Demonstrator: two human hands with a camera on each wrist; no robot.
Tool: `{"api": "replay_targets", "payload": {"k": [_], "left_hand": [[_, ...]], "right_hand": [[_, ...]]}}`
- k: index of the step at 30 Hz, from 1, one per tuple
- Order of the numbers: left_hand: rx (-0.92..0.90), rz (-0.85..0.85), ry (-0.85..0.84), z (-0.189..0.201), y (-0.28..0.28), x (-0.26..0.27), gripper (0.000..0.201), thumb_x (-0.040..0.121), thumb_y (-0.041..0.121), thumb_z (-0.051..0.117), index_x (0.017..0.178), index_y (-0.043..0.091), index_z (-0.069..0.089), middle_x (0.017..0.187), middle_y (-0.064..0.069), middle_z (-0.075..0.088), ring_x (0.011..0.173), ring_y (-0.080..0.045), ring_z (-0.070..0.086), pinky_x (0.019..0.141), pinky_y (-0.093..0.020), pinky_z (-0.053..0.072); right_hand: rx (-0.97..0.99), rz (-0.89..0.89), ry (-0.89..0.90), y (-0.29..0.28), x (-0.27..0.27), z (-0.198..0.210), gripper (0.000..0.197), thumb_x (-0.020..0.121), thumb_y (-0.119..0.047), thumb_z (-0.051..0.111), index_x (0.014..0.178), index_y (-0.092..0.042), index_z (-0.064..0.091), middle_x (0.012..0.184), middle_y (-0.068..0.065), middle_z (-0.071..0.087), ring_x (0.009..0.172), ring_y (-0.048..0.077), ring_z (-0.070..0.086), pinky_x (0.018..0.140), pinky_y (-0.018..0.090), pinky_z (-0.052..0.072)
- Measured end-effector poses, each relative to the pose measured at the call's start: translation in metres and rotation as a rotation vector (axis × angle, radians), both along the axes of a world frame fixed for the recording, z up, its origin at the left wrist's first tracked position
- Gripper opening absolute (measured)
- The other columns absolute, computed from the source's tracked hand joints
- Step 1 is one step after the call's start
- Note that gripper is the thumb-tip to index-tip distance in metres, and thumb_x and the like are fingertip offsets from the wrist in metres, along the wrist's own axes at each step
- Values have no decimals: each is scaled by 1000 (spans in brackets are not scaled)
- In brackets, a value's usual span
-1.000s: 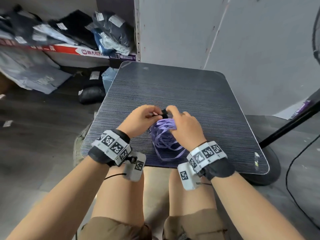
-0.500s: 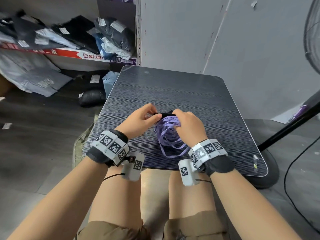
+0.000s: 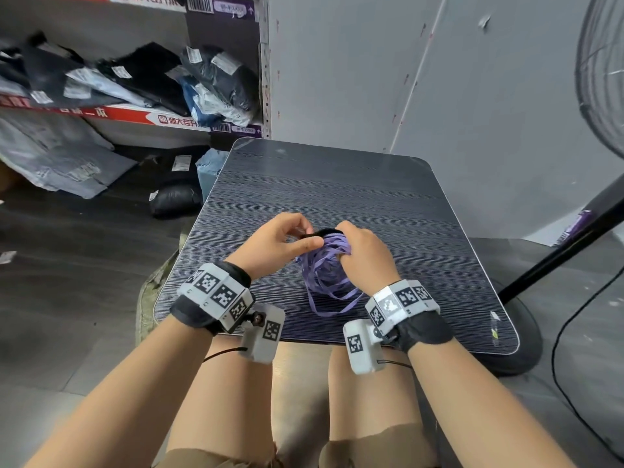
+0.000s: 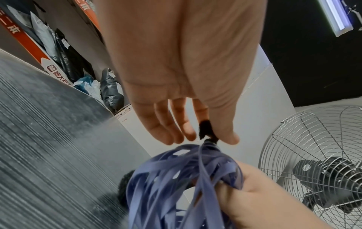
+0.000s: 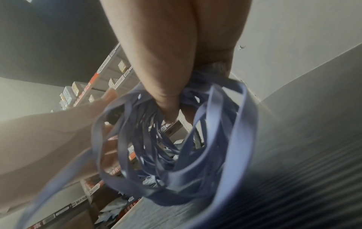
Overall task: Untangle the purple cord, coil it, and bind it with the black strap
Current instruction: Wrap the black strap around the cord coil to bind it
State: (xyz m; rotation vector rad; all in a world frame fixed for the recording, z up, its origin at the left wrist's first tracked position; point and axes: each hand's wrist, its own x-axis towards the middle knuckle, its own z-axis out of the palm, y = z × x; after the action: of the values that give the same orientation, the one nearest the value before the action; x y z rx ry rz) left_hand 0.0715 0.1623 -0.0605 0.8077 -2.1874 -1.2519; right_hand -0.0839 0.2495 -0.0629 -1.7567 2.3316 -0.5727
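Over the table [image 3: 388, 204], our right hand [image 3: 366, 256] grips the coiled cord [image 3: 326, 265]; our left hand [image 3: 277, 244] pinches the strap [image 4: 204, 129]. We should pull it snug around all loops before fastening.

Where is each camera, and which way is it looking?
Head: worn on the head, looks down at the table; both hands, forearms and knees show.
Left wrist: looks along the left hand, which pinches the strap.
Right wrist: looks along the right hand, which grips the cord.
All share the cord.
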Motion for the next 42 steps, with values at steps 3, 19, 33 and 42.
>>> {"api": "replay_targets", "payload": {"k": [3, 19, 33, 42], "left_hand": [[38, -11, 7, -2, 0, 0, 28, 85, 31, 67, 76, 12, 48, 69, -1, 51, 62, -11, 46, 59, -22, 36], [-78, 156, 91, 3, -8, -9, 20, 89, 29, 63, 87, 13, 51, 72, 6, 51, 59, -8, 45, 59, -16, 37], [-165, 91, -77, 12, -8, -28, 2, 89, 21, 61, 92, 21, 60, 77, 6, 58, 63, -4, 52, 64, -21, 44], [22, -62, -111, 12, 3, -24, 25, 96, 34, 48, 112, 20, 60, 98, 6, 65, 89, -7, 62, 77, -18, 48]], "right_hand": [[-8, -27, -40, -3, -4, -6, 24, 86, -7, 51, 108, -13, 49, 94, 14, 59, 87, 34, 53, 61, 34, 38], [-19, -4, -67, -5, 0, -7, 85, 83, -4, 56, 148, -32, 9, 63, 0, 47, 60, 25, 49, 52, 38, 40], [-76, 32, -92, -9, -3, -5, 45, 83, -11, 57, 126, -21, 50, 105, 10, 63, 97, 31, 56, 67, 30, 37], [-90, 7, -168, -11, -13, -2, 28, 78, -9, 58, 104, -18, 61, 93, 7, 67, 84, 31, 58, 68, 36, 47]]}}
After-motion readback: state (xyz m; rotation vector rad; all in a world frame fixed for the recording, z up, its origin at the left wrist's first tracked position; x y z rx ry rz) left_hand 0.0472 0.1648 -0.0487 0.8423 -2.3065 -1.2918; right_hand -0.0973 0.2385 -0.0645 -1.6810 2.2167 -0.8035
